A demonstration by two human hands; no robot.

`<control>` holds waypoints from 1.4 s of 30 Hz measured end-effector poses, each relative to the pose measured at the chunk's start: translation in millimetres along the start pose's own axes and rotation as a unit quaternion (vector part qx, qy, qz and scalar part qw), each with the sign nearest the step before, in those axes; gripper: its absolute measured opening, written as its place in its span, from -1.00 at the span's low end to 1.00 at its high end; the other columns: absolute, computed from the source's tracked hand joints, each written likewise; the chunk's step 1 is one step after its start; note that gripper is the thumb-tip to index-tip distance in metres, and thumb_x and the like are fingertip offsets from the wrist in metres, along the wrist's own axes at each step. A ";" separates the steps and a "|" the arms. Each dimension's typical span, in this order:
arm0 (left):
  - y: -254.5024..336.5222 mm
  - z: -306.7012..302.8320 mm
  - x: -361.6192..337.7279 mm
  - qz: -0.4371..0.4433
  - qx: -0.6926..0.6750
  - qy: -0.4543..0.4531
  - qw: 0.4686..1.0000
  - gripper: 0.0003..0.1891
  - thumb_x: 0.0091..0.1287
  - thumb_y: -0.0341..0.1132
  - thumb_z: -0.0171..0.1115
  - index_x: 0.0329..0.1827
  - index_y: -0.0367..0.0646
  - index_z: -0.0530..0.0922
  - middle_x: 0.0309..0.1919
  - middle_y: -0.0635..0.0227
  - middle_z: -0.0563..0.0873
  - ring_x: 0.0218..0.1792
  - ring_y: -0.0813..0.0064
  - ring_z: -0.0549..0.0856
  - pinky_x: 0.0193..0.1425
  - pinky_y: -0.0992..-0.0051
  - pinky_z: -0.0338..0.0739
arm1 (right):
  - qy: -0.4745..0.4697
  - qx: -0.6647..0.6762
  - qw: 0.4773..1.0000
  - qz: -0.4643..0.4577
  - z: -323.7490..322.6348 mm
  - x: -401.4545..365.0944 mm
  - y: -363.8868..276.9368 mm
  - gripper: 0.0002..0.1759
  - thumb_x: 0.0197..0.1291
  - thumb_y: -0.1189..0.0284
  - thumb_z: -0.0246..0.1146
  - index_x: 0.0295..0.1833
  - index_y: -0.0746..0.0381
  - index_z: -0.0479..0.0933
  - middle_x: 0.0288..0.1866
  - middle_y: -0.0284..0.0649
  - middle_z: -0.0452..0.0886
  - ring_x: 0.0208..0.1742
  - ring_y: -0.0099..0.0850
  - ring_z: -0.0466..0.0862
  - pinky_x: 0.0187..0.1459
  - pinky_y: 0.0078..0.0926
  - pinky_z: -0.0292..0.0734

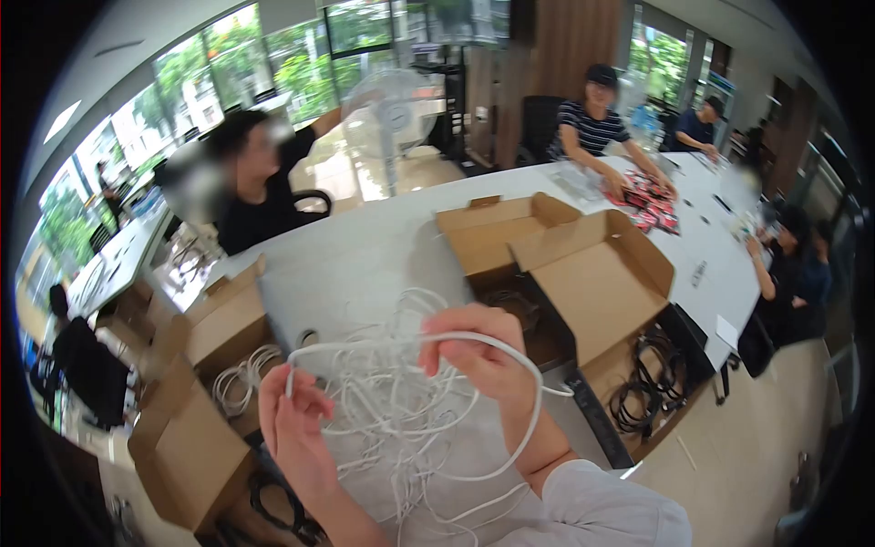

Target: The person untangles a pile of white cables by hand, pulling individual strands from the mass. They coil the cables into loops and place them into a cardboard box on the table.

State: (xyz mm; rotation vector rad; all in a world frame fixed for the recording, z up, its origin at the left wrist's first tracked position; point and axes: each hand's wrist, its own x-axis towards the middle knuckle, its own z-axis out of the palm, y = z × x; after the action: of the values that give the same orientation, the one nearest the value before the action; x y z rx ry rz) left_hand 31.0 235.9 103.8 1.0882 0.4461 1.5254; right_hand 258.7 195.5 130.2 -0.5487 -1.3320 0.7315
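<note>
Leftward, a cardboard box stands open with a white coil inside; a nearer box holds black cords. My left hand pinches a smooth, round white cable, which arches over to my right hand, its fingers curled around it. Below both hands, a loopy white tangle lies on the pale table. To the right, an open box holds looped black cables. Beyond, a person touches red packets.

Bright windows line the room behind the fan.
</note>
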 end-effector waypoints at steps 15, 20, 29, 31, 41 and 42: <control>15.5 -25.7 7.4 0.029 -0.377 0.077 0.922 -0.52 0.47 -0.36 -0.13 0.46 -0.15 0.16 0.06 0.34 0.55 -0.25 0.54 0.45 -0.27 0.57 0.41 | -0.121 -0.280 0.948 0.094 -4.2 2.7 3.1 -0.50 0.28 0.34 0.20 0.30 0.27 0.39 0.02 -0.12 0.64 -0.05 -0.35 0.62 -0.05 -0.40 0.46; 17.9 -17.2 1.1 0.010 -0.416 0.083 0.905 -0.53 0.41 -0.34 -0.09 0.40 -0.14 0.27 -0.01 0.36 0.55 -0.21 0.46 0.47 -0.23 0.48 0.41 | -0.187 -0.428 0.875 0.127 2.5 -1.4 15.9 -0.61 0.23 0.38 0.24 0.14 0.28 0.50 -0.17 -0.12 0.68 -0.24 -0.27 0.67 -0.22 -0.38 0.52; 16.4 -12.0 -4.6 -0.048 -0.132 -0.093 0.986 -0.54 0.15 -0.51 -0.03 0.17 -0.23 0.47 -0.32 0.23 0.65 -0.31 0.40 0.58 -0.21 0.50 0.45 | 0.061 -0.282 0.938 0.195 12.6 4.7 20.5 -0.80 0.30 0.43 0.20 -0.13 0.37 0.56 -0.62 -0.27 0.56 -0.66 -0.59 0.49 -0.58 -0.63 0.35; 20.1 2.6 -8.6 -0.087 -0.037 -0.100 0.991 -0.60 0.20 -0.54 0.02 0.15 -0.26 0.47 -0.28 0.22 0.69 -0.29 0.43 0.63 -0.16 0.51 0.47 | 0.124 -0.270 0.942 0.156 10.7 6.8 22.3 -0.82 0.30 0.44 0.21 -0.14 0.37 0.56 -0.63 -0.34 0.52 -0.66 -0.68 0.42 -0.59 -0.70 0.30; 2.8 15.9 -10.5 -0.142 0.255 -0.310 0.905 -0.85 0.20 -0.43 0.33 -0.18 -0.25 0.69 -0.33 0.35 0.75 -0.35 0.58 0.67 -0.25 0.56 0.52 | 0.219 -0.146 0.963 0.064 8.4 8.1 30.2 -0.86 0.27 0.49 0.25 -0.10 0.31 0.55 -0.63 -0.53 0.36 -0.61 -0.81 0.27 -0.59 -0.78 0.09; 0.7 16.7 -10.5 -0.141 0.272 -0.305 0.902 -0.83 0.19 -0.43 0.34 -0.16 -0.25 0.69 -0.33 0.34 0.76 -0.35 0.58 0.68 -0.25 0.56 0.52 | 0.216 -0.146 0.963 0.061 10.6 7.7 30.9 -0.86 0.27 0.51 0.25 -0.10 0.31 0.55 -0.62 -0.53 0.37 -0.60 -0.81 0.27 -0.58 -0.79 0.09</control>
State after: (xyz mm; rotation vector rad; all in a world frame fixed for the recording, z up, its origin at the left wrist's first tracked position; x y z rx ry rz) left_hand 43.4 221.4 108.6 1.7731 0.5694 0.7432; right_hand 243.9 221.3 114.6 -0.9762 -1.0045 0.4770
